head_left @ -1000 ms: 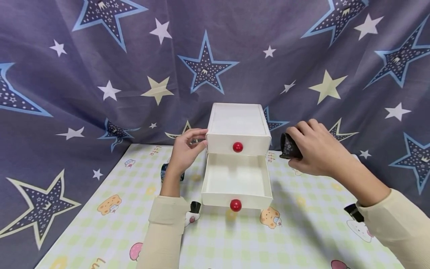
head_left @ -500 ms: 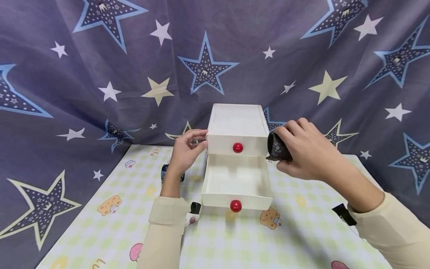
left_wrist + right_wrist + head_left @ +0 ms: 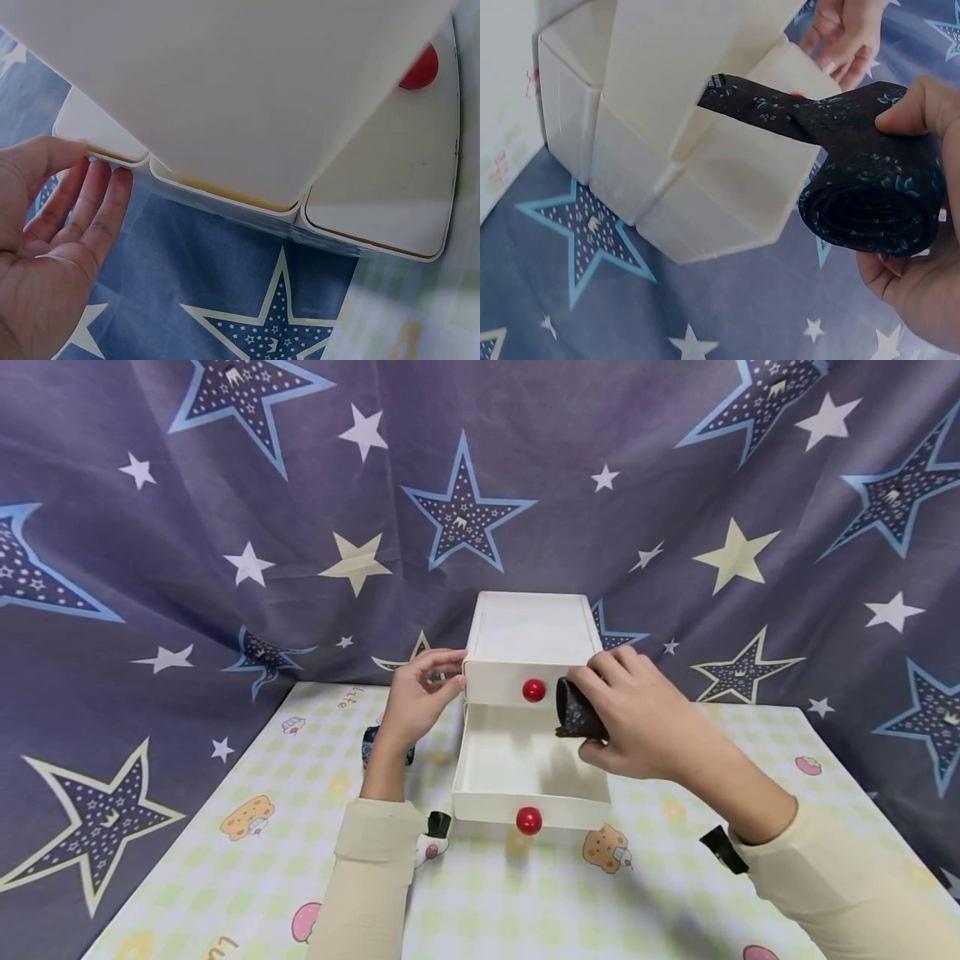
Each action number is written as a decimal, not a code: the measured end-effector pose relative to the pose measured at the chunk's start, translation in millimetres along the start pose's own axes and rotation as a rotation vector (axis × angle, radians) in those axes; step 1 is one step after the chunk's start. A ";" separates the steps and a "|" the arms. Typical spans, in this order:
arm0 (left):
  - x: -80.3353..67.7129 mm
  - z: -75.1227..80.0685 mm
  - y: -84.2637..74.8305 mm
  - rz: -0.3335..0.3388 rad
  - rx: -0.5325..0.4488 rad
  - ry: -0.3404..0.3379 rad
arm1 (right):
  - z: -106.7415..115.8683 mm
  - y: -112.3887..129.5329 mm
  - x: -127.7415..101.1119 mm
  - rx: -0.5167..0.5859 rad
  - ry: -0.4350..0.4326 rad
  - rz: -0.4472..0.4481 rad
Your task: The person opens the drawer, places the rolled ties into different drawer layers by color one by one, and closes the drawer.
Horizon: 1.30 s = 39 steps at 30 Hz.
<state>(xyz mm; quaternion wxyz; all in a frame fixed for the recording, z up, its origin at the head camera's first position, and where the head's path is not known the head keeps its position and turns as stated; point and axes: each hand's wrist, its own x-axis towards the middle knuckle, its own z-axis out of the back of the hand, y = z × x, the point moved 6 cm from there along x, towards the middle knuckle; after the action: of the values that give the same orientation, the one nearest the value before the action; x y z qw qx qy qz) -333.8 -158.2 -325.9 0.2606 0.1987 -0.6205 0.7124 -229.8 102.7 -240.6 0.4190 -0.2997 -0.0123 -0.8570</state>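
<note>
A white drawer cabinet (image 3: 532, 627) with red knobs stands on the table. Its middle drawer (image 3: 498, 752) is pulled out and its inside looks bare. My left hand (image 3: 420, 702) touches the cabinet's upper left side; in the left wrist view the thumb lies at the top unit's front edge and the fingers against its side. My right hand (image 3: 637, 714) grips a rolled dark floral necktie (image 3: 870, 180) above the right part of the pulled-out drawer. In the right wrist view the tie's narrow end sticks out toward the cabinet, thumb on top of the roll.
A dark blue patterned item (image 3: 367, 745) lies on the table, partly hidden behind my left wrist. The checked tablecloth (image 3: 262, 860) covers the table. Behind the cabinet hangs a star-print curtain (image 3: 300, 485). The bottom drawer (image 3: 390, 172) is pushed in.
My right hand has carried the rolled necktie leftward and slightly down, from beside the cabinet to over the pulled-out drawer. My left hand has stayed at the cabinet's side.
</note>
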 end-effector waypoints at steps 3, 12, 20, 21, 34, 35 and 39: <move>-0.5 0.6 -0.3 -0.005 -0.004 -0.001 | -10.2 5.4 1.5 0.011 0.010 0.007; 0.4 0.1 0.2 0.019 -0.012 -0.006 | -40.6 14.7 4.2 0.029 0.056 0.024; 0.6 0.7 1.5 0.029 -0.013 -0.006 | -61.4 14.7 3.4 0.059 0.121 0.005; 0.8 0.7 1.5 0.024 -0.015 -0.006 | -63.5 14.5 3.3 0.063 0.126 0.004; 1.9 0.8 -0.3 -0.020 -0.024 -0.004 | -99.5 15.5 0.9 0.113 0.275 -0.050; 1.9 0.8 -0.2 -0.021 -0.024 -0.005 | -101.7 16.1 0.8 0.113 0.286 -0.053; 2.4 0.9 1.1 -0.016 -0.022 -0.002 | -106.5 17.6 -0.1 0.126 0.306 -0.067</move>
<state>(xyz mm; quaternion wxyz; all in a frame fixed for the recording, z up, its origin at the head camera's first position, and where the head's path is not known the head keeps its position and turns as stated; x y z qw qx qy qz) -336.4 -158.9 -325.1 0.2678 0.2015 -0.6268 0.7034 -270.7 62.3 -332.0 0.4049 -0.1385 -0.0120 -0.9037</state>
